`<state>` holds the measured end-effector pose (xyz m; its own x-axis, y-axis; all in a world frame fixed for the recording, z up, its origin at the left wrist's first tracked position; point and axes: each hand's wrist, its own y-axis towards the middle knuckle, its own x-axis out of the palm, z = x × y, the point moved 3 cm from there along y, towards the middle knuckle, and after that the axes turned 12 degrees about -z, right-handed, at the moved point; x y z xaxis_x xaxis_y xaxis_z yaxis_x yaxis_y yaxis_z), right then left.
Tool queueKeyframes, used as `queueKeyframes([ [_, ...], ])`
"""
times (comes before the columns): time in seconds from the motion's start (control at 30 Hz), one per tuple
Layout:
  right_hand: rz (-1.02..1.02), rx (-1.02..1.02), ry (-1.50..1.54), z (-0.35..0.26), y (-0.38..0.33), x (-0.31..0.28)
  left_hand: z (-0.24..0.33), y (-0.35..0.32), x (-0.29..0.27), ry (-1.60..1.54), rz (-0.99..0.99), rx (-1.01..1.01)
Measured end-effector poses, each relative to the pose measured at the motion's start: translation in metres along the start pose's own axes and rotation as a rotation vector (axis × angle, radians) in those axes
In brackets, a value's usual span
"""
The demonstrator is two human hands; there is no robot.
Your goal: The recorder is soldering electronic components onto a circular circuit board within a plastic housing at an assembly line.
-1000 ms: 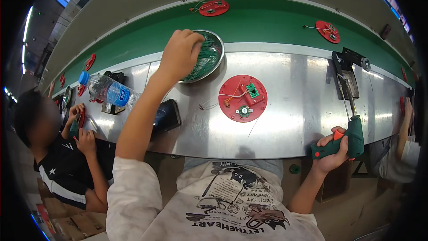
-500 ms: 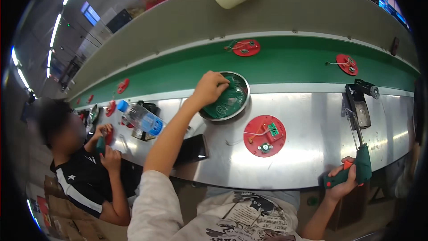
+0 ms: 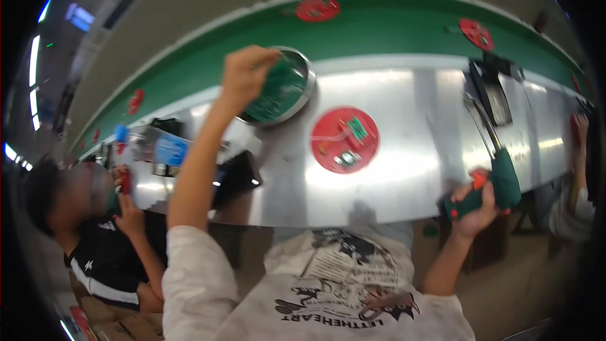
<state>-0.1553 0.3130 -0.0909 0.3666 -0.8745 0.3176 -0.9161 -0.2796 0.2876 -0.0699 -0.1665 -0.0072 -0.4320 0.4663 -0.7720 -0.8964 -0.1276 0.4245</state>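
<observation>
In the head view, stretches the left forearm [image 3: 194,170] steeply forward, between a clear bottle [image 3: 154,145] on its left and a dark phone [image 3: 238,180] on its right. Hangs the left hand [image 3: 246,79] over the left side of a round metal bowl [image 3: 309,83] of green pieces [image 3: 276,93], with fingertips drawn in narrowly near the far rim. Cannot tell, through the blur, whether pinching anything.

Bends the right forearm [image 3: 444,268] up and outward to the near edge of the metal bench [image 3: 410,126]. Wraps the right hand [image 3: 478,211] around the handle of a green soldering gun [image 3: 504,180], with fingers by its orange trigger [image 3: 480,180]. Points its shaft forward and leftward, beside a black stand [image 3: 485,88]. Has a red disc [image 3: 368,153] with a green circuit board [image 3: 357,128] lying flat between the hands, right of the bowl.
</observation>
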Motion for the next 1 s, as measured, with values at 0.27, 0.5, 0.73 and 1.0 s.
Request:
queueKeyframes([
  [0.27, -0.225, -0.015, 0.075, 0.026, -0.011, -0.039, 0.114, -0.063, 0.024, 0.19, -0.05, 0.263],
  [0.5, -0.094, 0.061, -0.046, -0.008, -0.005, -0.004, 0.143, -0.095, 0.044, 0.006, 0.035, 0.037],
  [0.73, -0.314, 0.053, -0.16, -0.008, -0.013, 0.026, 0.144, -0.092, 0.061, -0.015, 0.022, -0.02],
  [1.0, -0.644, 0.022, -0.49, -0.01, -0.037, 0.028, 0.14, -0.099, 0.093, 0.01, -0.008, -0.005],
])
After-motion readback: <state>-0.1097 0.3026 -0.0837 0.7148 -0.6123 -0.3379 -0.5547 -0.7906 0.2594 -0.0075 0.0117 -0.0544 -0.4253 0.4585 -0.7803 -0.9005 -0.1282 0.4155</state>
